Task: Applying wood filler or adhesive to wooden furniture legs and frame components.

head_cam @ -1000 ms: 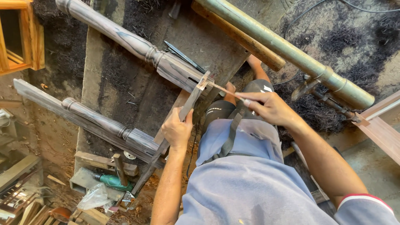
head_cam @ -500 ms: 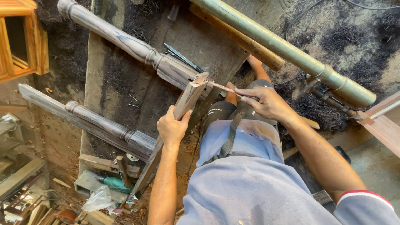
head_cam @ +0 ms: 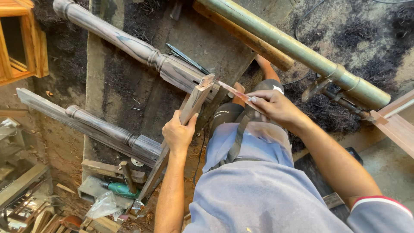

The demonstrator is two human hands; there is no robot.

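My left hand (head_cam: 179, 133) grips a long flat wooden rail (head_cam: 189, 110) about its middle, holding it tilted with its notched upper end raised. My right hand (head_cam: 271, 105) pinches a thin reddish stick-like tool (head_cam: 233, 89) whose tip touches that notched end. Both hands work above my lap, over blue-grey shorts (head_cam: 254, 172) with a dark strap across them. A turned grey wooden post (head_cam: 133, 45) lies on the ground just behind the rail's upper end.
A second turned post (head_cam: 99, 129) lies at the left. A long green metal pipe (head_cam: 297, 47) crosses the top right over a wooden beam (head_cam: 241, 34). An orange wooden box (head_cam: 19, 39) stands at the upper left. Scrap wood and a teal bottle (head_cam: 120, 188) clutter the lower left.
My left hand has lifted the rail a little higher and more upright. My right hand has kept the thin tool at the rail's notched end, shifting slightly.
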